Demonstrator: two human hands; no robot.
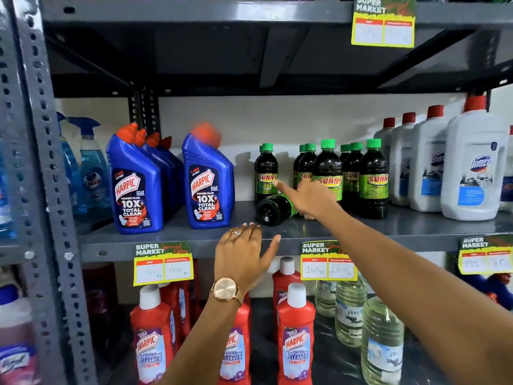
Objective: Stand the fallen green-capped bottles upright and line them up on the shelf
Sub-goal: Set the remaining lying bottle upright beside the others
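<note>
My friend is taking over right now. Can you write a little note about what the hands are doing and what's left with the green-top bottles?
Right hand: open, reaching over the fallen bottle, which lies on its side, base toward you, on the middle shelf.
Left hand: open, empty, at the shelf's front edge.
Done: the other green-capped bottles stand upright behind and to the right.
Left: stand the fallen one up and line it up with them.

"SUNNY" on green-capped bottles [373,176]
</note>
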